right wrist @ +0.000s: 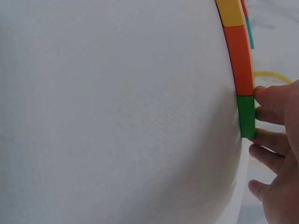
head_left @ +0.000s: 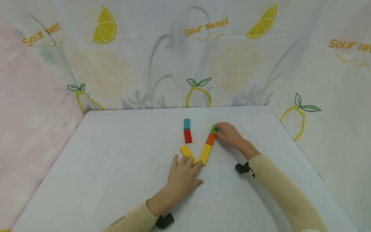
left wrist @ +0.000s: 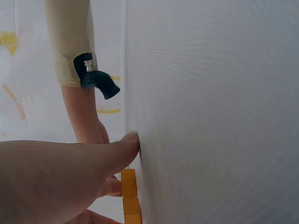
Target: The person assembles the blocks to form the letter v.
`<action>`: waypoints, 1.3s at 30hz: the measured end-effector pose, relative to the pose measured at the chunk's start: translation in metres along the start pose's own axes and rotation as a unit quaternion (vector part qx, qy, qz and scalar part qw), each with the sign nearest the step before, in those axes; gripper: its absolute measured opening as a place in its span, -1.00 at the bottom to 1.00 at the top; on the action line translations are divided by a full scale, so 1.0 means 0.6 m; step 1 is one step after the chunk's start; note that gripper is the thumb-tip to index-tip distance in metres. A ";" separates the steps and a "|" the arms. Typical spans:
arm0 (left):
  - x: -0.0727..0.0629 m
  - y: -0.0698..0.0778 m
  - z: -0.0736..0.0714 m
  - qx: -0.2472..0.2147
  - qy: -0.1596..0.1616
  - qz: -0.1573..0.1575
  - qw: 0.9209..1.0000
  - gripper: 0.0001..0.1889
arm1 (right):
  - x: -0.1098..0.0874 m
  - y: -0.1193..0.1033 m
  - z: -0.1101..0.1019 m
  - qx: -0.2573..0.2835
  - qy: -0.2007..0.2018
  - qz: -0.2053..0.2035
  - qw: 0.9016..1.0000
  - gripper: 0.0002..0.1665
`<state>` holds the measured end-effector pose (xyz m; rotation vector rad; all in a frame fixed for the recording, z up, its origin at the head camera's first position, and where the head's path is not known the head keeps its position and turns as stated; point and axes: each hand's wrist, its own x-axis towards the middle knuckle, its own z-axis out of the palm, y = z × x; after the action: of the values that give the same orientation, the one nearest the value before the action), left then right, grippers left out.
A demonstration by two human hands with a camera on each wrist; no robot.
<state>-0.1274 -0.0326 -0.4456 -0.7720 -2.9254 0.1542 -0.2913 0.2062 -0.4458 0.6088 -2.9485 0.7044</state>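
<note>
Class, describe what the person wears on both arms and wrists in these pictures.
Both arms wear long beige sleeves ending at the wrists. The left sleeve bears small dark lettering. A small black device sits at each wrist: left, right. Both hands are bare.

White table point(head_left: 116, 167) carries six flat blocks. Green block point(head_left: 213, 129), orange block point(head_left: 210, 139) and long yellow block point(head_left: 205, 154) form one touching line. Red block point(head_left: 187, 136) lies left of the orange block, teal block point(head_left: 186, 124) touching its far end, short yellow block point(head_left: 186, 152) nearer.

Matt, smooth painted blocks point(head_left: 210, 139) on a finely woven white cloth tabletop point(head_left: 116, 161).
</note>
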 end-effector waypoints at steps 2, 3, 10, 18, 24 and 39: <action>0.000 0.000 0.000 0.002 -0.003 -0.001 1.000 -0.29 | 0.000 0.000 0.001 0.000 0.002 -0.001 1.000 -0.76; 0.000 0.000 -0.001 0.002 -0.004 -0.001 1.000 -0.29 | 0.000 0.000 0.001 0.002 0.002 0.001 1.000 -0.76; 0.000 0.000 -0.001 0.003 -0.002 0.002 1.000 -0.29 | -0.002 0.001 0.004 0.004 0.007 0.003 1.000 -0.75; -0.001 -0.001 0.001 0.006 0.009 0.003 1.000 -0.29 | -0.002 -0.003 0.003 0.002 0.006 0.005 1.000 -0.76; -0.002 -0.001 0.001 0.006 0.013 0.004 1.000 -0.30 | -0.003 -0.004 0.002 -0.001 0.009 0.002 1.000 -0.75; -0.001 -0.001 -0.001 0.009 0.004 0.002 1.000 -0.30 | -0.004 -0.006 0.003 0.004 0.001 0.011 1.000 -0.77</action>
<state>-0.1268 -0.0335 -0.4449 -0.7743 -2.9119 0.1777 -0.2879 0.2033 -0.4464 0.5761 -2.9559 0.7188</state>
